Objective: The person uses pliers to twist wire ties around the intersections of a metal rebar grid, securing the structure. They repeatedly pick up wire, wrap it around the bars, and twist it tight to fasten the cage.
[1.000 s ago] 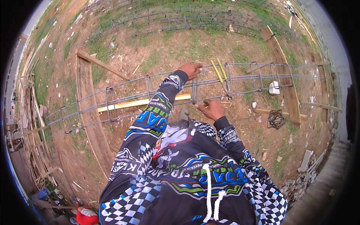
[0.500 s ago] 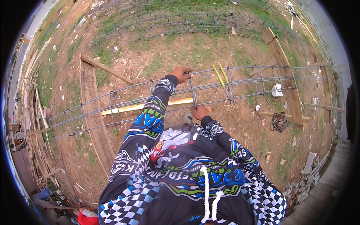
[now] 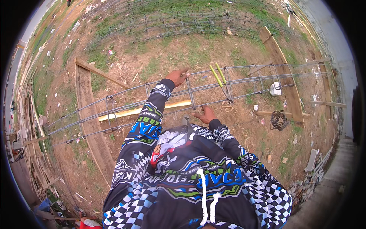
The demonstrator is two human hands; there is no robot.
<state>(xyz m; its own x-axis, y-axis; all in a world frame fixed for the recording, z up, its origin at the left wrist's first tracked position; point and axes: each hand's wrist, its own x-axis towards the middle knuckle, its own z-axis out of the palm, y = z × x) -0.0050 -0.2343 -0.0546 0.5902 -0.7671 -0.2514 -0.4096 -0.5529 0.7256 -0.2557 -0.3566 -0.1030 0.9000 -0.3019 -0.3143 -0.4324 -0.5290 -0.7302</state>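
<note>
A long rebar cage (image 3: 248, 79) of thin steel bars and square stirrups runs across in front of me. My left hand (image 3: 177, 77) is at its far bar, beside the top corner of a stirrup (image 3: 191, 95); the fingers are stretched out and hold nothing that I can see. Just on the near side of the cage, below that same stirrup, my right hand (image 3: 206, 115) has thumb and fingers apart, off the steel. To the right of both hands, pincers (image 3: 218, 75) with yellow-green handles rest on the cage, jaws toward me.
Wooden planks stand under the cage at left (image 3: 87, 97) and right (image 3: 284, 72). A pale wood strip (image 3: 145, 110) lies beneath it. A coil of dark wire (image 3: 279, 120) sits at right on the ground. More rebar cages (image 3: 183, 27) lie on the grass beyond.
My right hand has come away from the stirrup's near corner and its fingers have spread. The left hand has loosened its hold at the far bar. The view has shifted slightly.
</note>
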